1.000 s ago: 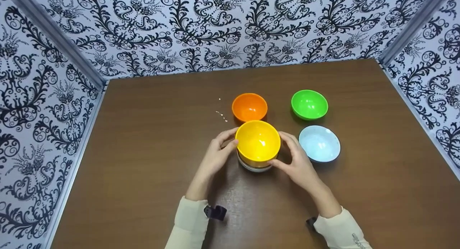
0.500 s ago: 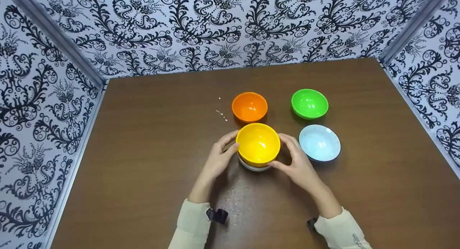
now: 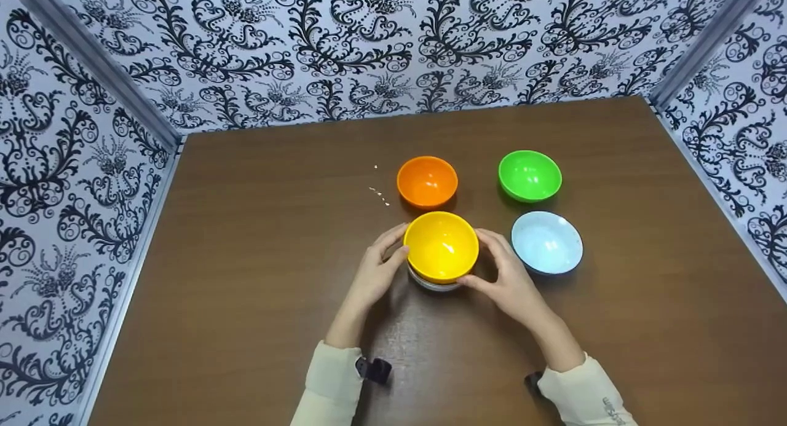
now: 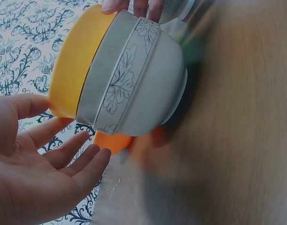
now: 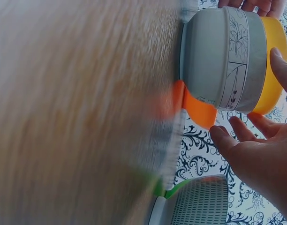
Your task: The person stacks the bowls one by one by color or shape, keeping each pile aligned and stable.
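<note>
Both hands grasp a yellow bowl [image 3: 441, 246], the left hand [image 3: 376, 271] at eight o'clock of it and the right hand [image 3: 507, 280] at four, each with thumb and fingers at its upper edge. The yellow bowl sits nested, mouth up, in a white bowl [image 4: 129, 77] with a leaf-patterned band, which stands on the wooden table [image 3: 264, 248]. Near the yellow bowl at twelve o'clock is an orange bowl [image 3: 427, 182]; farther off at two o'clock is a green bowl [image 3: 529, 176], and at three, just beside the right hand, a pale blue bowl [image 3: 546, 243]. White specks [image 3: 379, 195] lie at ten o'clock. Black-and-white patterned walls [image 3: 369, 51] rise behind the table and at both sides.
</note>
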Demonstrator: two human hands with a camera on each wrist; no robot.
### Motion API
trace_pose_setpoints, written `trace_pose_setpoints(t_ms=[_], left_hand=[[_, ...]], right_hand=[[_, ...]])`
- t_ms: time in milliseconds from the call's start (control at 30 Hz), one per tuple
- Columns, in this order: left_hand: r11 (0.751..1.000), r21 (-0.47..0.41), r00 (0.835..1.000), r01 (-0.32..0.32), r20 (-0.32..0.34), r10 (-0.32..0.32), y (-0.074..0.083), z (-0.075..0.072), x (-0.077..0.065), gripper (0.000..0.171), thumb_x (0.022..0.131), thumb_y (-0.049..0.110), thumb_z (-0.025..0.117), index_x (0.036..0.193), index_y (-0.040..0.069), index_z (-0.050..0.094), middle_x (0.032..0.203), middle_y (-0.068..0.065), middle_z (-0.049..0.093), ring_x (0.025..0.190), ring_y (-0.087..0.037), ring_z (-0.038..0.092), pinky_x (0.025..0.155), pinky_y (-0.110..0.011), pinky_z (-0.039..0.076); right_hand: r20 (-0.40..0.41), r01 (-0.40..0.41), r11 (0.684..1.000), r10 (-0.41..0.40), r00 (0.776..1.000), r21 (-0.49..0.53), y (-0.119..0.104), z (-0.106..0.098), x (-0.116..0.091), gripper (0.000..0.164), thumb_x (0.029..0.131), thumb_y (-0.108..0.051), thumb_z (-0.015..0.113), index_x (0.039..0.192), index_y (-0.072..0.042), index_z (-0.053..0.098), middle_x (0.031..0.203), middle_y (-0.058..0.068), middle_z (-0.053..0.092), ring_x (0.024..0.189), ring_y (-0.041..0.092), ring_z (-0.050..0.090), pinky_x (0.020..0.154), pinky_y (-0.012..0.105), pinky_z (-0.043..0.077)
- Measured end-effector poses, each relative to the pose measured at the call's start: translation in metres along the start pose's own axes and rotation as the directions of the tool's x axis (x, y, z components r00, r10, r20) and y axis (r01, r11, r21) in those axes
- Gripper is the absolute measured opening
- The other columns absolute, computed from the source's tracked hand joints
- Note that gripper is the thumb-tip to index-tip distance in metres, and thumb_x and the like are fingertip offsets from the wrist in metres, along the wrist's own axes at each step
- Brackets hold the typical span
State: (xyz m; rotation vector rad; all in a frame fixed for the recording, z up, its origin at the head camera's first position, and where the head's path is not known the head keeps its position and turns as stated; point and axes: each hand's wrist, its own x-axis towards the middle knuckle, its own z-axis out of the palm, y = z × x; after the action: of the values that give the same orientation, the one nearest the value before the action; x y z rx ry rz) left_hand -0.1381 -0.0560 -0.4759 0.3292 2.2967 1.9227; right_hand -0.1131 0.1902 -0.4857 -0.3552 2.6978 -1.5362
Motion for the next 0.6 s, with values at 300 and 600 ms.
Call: trace_pose_setpoints(t_ms=[300, 600], left_hand=[[1.0, -0.009, 1.0, 0.016, 0.013, -0.016, -0.0005, 0.0014, -0.0007, 0.045, 0.1, 0.007, 0.051, 0.143, -0.007, 0.048, 0.149, -0.024, 0.048, 0.141, -0.038, 0.044, 0.116, -0.05, 0.039], [0.999, -0.011, 0.999, 0.032, 0.024, -0.032, -0.0002, 0.0029, -0.0013, 0.046, 0.101, 0.007, 0.049, 0.144, -0.007, 0.046, 0.149, -0.022, 0.049, 0.142, -0.035, 0.043, 0.117, -0.049, 0.039]], right_hand=[[0.012, -0.012, 1.0, 0.013, 1.0, -0.008, 0.0036, 0.0001, 0.0001, 0.083, 0.08, -0.031, 0.084, 0.148, -0.009, 0.043, 0.149, 0.01, 0.044, 0.139, 0.029, 0.043, 0.12, 0.053, 0.033], [0.011, -0.014, 1.0, 0.014, 1.0, -0.01, 0.0058, 0.0001, -0.0003, 0.083, 0.08, -0.031, 0.084, 0.148, -0.008, 0.043, 0.15, 0.01, 0.044, 0.14, 0.029, 0.043, 0.12, 0.053, 0.033]])
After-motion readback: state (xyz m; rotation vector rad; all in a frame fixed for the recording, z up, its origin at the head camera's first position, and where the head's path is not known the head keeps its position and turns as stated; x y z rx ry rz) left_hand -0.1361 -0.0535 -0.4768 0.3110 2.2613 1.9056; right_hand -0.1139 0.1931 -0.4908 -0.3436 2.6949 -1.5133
